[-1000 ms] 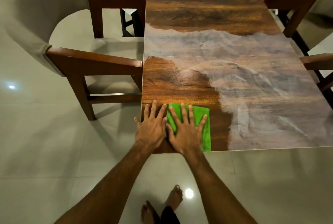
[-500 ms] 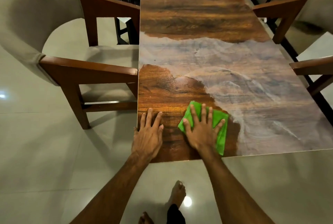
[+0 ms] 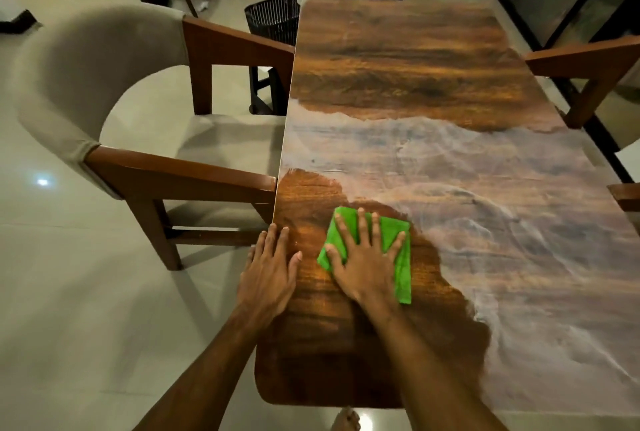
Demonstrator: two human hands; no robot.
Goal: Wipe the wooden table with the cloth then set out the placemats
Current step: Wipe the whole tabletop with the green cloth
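A long wooden table runs away from me. A whitish dusty film covers its middle and right part; the near left part and the far end show dark shiny wood. A folded green cloth lies flat on the near left area. My right hand presses down on it with fingers spread. My left hand lies flat on the table's left edge, fingers together, holding nothing. No placemats are in view.
A grey upholstered chair with wooden arms stands against the table's left side. Wooden chair arms reach in at the right. A black wire basket stands on the tiled floor at the far left corner. My bare foot shows below the near edge.
My right hand has slid the green cloth away from me and to the right, from the near edge into the table. The shiny area has grown. My left hand stayed at the left edge.
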